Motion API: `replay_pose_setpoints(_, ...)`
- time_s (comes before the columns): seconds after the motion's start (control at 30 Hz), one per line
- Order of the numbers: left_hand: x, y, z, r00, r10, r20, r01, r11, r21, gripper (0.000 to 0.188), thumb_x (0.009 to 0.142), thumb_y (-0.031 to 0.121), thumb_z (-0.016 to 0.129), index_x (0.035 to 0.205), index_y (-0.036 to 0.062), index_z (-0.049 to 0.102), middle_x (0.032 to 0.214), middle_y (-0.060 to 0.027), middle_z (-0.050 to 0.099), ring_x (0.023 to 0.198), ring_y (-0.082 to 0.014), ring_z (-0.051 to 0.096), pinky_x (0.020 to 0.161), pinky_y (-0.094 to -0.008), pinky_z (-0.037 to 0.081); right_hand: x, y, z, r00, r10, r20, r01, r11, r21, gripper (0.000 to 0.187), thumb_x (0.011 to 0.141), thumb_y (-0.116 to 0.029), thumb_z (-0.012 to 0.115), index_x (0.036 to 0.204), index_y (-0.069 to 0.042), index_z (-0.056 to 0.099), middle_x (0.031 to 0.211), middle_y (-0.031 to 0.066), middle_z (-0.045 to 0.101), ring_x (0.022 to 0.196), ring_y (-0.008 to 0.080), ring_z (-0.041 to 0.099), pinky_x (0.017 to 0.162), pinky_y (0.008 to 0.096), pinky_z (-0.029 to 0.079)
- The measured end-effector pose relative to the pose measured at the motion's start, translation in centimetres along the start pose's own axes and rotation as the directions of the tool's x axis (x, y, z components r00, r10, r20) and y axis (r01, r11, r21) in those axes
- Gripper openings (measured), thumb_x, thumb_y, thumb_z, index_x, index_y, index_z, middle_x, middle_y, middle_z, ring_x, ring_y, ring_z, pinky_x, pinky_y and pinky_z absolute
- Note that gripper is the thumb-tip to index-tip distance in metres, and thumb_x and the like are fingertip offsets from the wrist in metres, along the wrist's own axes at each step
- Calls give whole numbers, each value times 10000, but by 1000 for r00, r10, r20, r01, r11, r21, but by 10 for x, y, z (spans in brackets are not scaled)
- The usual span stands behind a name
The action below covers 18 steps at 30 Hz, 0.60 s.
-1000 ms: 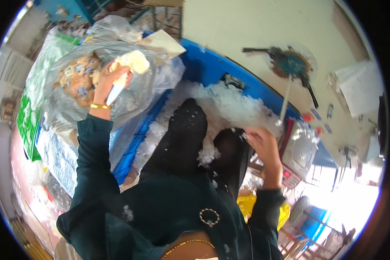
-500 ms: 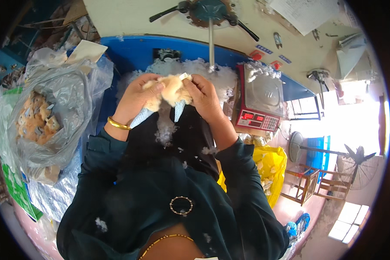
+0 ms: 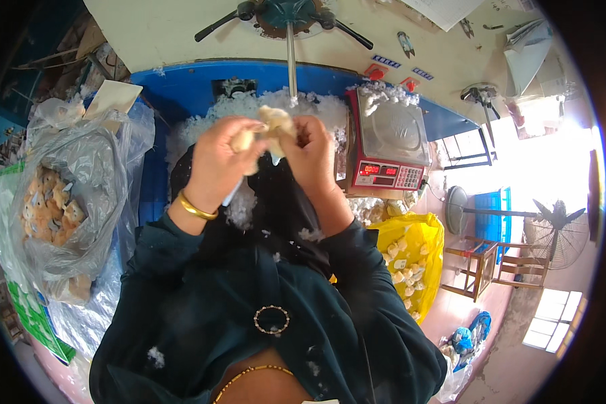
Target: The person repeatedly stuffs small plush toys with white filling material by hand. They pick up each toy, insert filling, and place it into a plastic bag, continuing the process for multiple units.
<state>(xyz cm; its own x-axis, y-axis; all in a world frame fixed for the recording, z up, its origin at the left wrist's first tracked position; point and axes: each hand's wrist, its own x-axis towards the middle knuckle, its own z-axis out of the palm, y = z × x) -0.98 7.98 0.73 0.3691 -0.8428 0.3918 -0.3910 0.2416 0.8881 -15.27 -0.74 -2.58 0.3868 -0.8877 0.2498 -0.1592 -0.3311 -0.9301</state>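
A small tan plush toy piece (image 3: 276, 121) with light blue cloth parts is held up above my lap. My left hand (image 3: 215, 161) is closed around one side of it, fingers curled inward. On its other side, my right hand (image 3: 311, 158) grips the plush with thumb and fingers. Much of the piece is hidden behind the hands, and its lower blue parts show only as slivers. Just beyond the hands, loose white stuffing (image 3: 239, 108) lies heaped in a blue-edged recess, below a metal tube (image 3: 291, 64).
Left, a clear plastic bag (image 3: 108, 182) holds several tan plush pieces. Right, a red digital scale (image 3: 384, 168) stands beside the stuffing. Below it, a yellow bag (image 3: 427, 232) contains small pale pieces. Farther right are a wooden chair (image 3: 470, 266) and a standing fan (image 3: 552, 232).
My hands have drawn closer together around the plush piece, which is now bunched and turned, with its blue parts mostly covered. The whole view has shifted slightly.
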Motion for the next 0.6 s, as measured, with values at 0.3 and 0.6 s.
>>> replay_pose_setpoints(0.3,3,-18,3,850,-475,227,506,616,-604,231,845,94,682,1017,-44,613,908,-77,655,784,-119,627,654,-239,505,3,-11,-31,976,175,125,-209,910,357,240,862,-117,680,1042,21,603,868,32,633,764,75,585,662,221,470)
replay_pose_setpoints(0.6,26,-25,17,947,-279,157,316,894,-317,225,880,173,659,976,-25,608,851,-34,633,756,-71,566,676,-233,473,22,-10,-27,994,82,69,-94,977,191,228,861,-196,695,879,17,616,730,18,610,669,54,508,593,229,432)
